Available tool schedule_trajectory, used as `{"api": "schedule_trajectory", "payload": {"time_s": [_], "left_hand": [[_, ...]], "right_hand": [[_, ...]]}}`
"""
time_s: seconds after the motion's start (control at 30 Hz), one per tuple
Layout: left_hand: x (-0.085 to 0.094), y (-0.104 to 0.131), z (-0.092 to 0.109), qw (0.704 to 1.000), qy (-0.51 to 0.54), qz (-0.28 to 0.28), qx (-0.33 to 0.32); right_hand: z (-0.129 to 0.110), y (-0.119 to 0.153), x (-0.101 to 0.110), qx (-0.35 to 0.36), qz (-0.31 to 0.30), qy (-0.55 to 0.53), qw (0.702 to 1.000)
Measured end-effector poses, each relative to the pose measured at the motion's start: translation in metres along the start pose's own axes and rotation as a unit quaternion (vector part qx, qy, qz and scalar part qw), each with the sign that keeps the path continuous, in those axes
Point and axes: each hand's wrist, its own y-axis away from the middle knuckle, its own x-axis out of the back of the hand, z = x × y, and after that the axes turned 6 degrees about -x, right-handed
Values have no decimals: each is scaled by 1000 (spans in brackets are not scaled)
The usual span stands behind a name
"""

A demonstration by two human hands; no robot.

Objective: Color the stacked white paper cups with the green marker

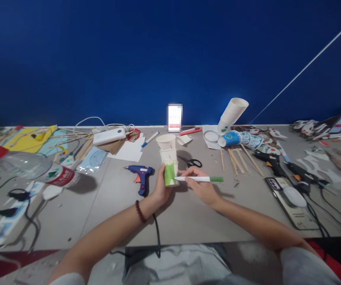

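My left hand (160, 187) is wrapped around a paper cup (169, 173) that is coloured green over much of its side, with white patches left near the right edge. More white paper cups (168, 148) are stacked in line with it, pointing away from me. In my right hand (199, 186) is a white marker with a green end (201, 179), pinched between the fingers. Its tip meets the side of the green cup low down. Behind the cups lie black scissors (194, 162), partly hidden. A blue glue gun (141, 176) rests just left of my left hand.
Left stand a plastic bottle (40, 168) lying on its side and a power strip (16, 215). A leaning cup stack (232, 114), blue patterned cups (231, 138), sticks (236, 160), black glue guns (269, 160) and a phone (290, 204) occupy the right. A lit screen (175, 118) stands by the wall.
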Motion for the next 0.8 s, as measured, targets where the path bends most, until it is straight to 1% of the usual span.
{"api": "schedule_trajectory", "payload": {"time_s": [0.27, 0.4, 0.6, 0.8], "left_hand": [[0, -1, -1, 1000, 12, -3, 1], [1, 0, -1, 1000, 7, -2, -1], [-3, 2, 0, 1000, 17, 9, -9], [-1, 0, -1, 1000, 23, 16, -2]], "right_hand": [[-4, 0, -1, -4, 18, 28, 999], [-7, 0, -1, -14, 2, -5, 1000], [-10, 0, 1, 2, -17, -22, 1000], [-12, 1, 1, 3, -17, -35, 999]]}}
